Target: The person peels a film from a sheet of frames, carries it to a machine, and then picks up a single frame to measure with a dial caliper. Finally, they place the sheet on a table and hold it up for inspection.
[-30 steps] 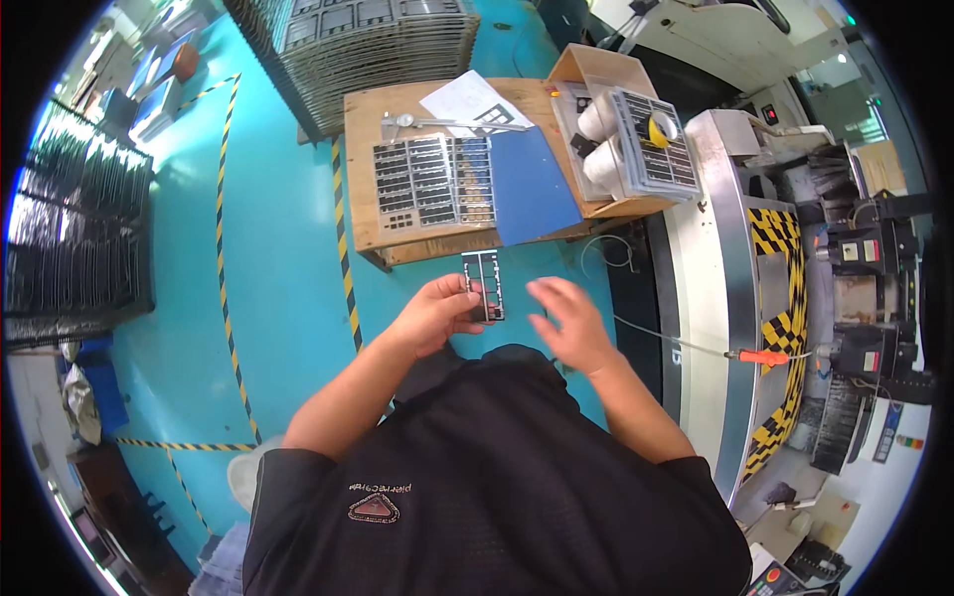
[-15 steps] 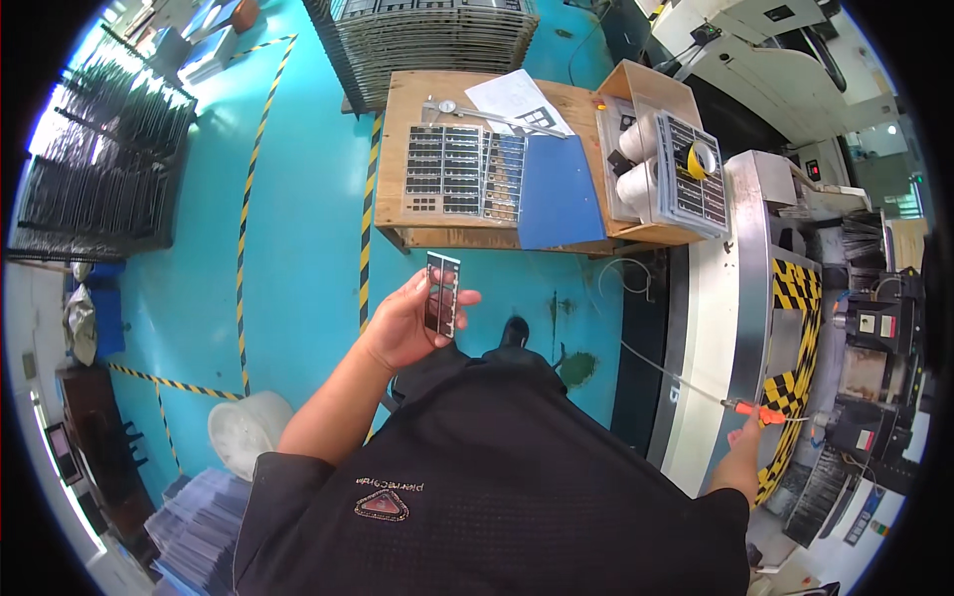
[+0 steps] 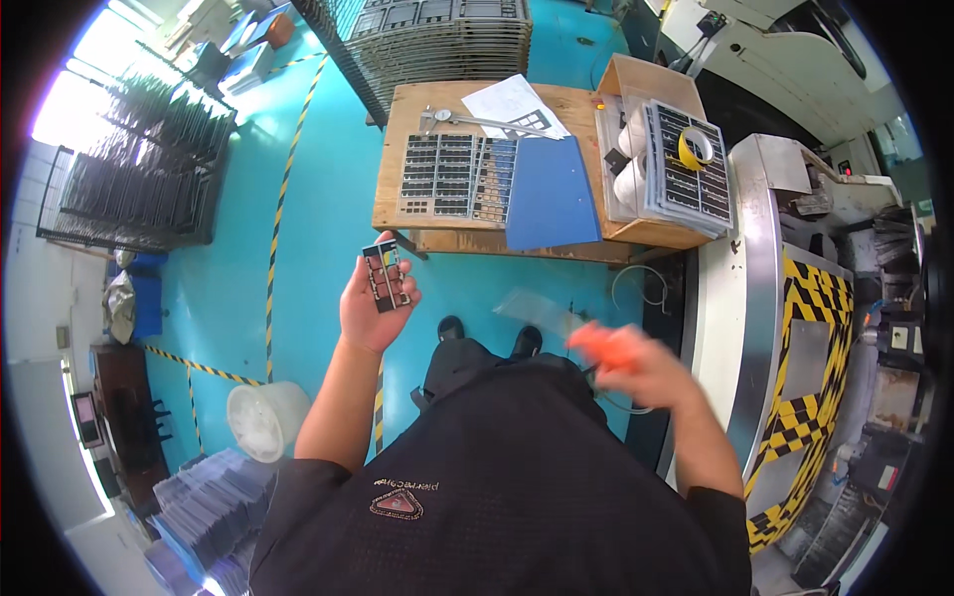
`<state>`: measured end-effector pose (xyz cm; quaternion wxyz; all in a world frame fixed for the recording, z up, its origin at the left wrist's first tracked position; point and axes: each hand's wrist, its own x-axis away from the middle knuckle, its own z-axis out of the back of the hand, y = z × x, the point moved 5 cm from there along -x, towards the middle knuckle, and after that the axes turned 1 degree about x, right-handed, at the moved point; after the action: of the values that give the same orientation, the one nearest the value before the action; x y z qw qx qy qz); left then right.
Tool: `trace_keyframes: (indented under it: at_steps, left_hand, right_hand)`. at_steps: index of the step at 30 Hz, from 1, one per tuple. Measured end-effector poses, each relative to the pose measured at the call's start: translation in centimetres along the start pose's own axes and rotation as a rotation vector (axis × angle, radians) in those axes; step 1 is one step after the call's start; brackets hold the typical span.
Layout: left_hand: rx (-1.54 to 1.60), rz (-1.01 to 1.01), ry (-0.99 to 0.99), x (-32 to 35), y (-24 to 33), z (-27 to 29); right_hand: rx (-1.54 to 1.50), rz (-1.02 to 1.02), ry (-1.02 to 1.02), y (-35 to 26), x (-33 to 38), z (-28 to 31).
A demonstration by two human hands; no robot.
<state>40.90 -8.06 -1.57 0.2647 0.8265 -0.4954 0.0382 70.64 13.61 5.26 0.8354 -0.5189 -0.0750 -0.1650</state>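
The small dark rectangular panel with cut-out windows (image 3: pixel 386 277) stands upright in my left hand (image 3: pixel 373 310), fingers clamped along its edges, held over the teal floor (image 3: pixel 308 199) just near of the wooden table (image 3: pixel 417 214). My right hand (image 3: pixel 626 363) is blurred around something orange (image 3: pixel 601 348); I cannot tell how its fingers sit. On the table lie dark gridded trays (image 3: pixel 442 176) and a blue flat sheet (image 3: pixel 552 194).

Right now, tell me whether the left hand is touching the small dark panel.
Touching. The head view shows the left hand wrapped around the small dark panel, with its lower part in the palm and the fingers along its edge.
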Motion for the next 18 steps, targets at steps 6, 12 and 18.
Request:
trace_keyframes:
  at_steps: [6,12,18]
  left_hand:
    - [-2.228,-0.483,0.029,5.5,-0.3,1.0]
    - [-2.177,-0.392,0.036,6.5,-1.2,0.8]
    - [-0.981,-0.099,0.394,2.5,-3.8,7.2]
  right_hand:
    - [0.046,-0.094,-0.117,1.3,-5.7,-4.7]
    - [0.094,-0.038,-0.252,2.4,-8.4,-5.1]
    - [0.144,-0.077,-0.395,2.8,-9.3,-4.8]
